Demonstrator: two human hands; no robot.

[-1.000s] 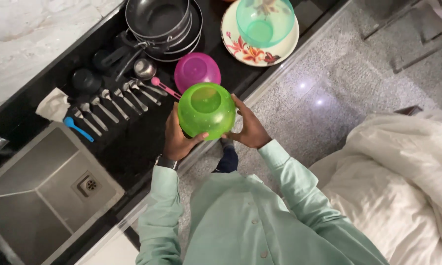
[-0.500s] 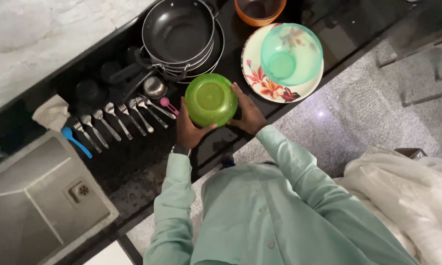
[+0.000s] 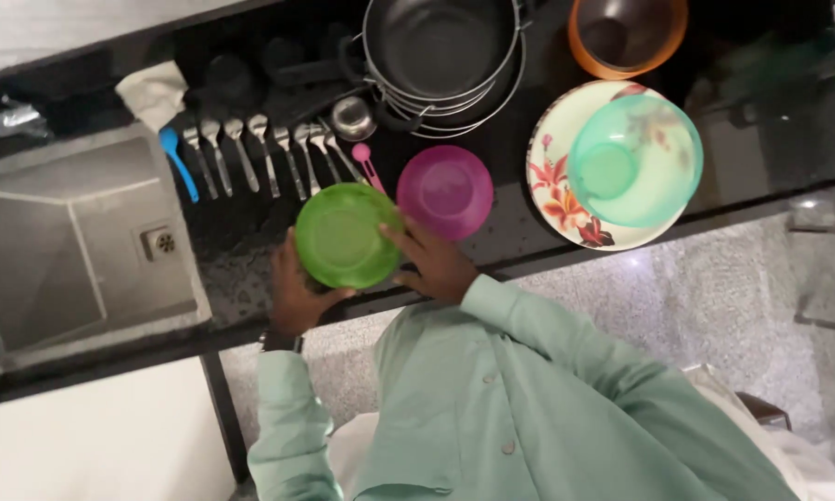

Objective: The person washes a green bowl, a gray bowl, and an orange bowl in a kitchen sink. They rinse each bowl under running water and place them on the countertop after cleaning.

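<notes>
**First:** Head view, looking straight down: a green bowl (image 3: pixel 346 235) is held between both hands over the near edge of the black counter (image 3: pixel 250 250).

**Second:** How is it gripped?

**First:** The left hand (image 3: pixel 297 295) is wrapped around the bowl's near-left rim, its fingers curled under and mostly hidden. The right hand (image 3: pixel 433 262) is pressed against the right rim, fingers closed onto the edge, thumb laid along it. Whether the bowl's base is touching the counter cannot be told.

**Second:** What is set around it?

**First:** A pink bowl (image 3: pixel 445 190) is seen just beside the green one, to its right, touching or nearly so. A row of metal spoons (image 3: pixel 260 153) is laid out behind it, with a blue spoon (image 3: pixel 176 160) at the left end and a pink spoon (image 3: pixel 369 165) at the right. Stacked dark pans (image 3: pixel 440 51) are placed farther back.

**Second:** And at the sides?

**First:** A translucent teal bowl (image 3: pixel 632 160) is resting on a floral plate (image 3: pixel 552 181) well to the right, an orange bowl (image 3: pixel 627 37) behind it. A steel sink (image 3: pixel 74 241) is sunk in at the left.
</notes>
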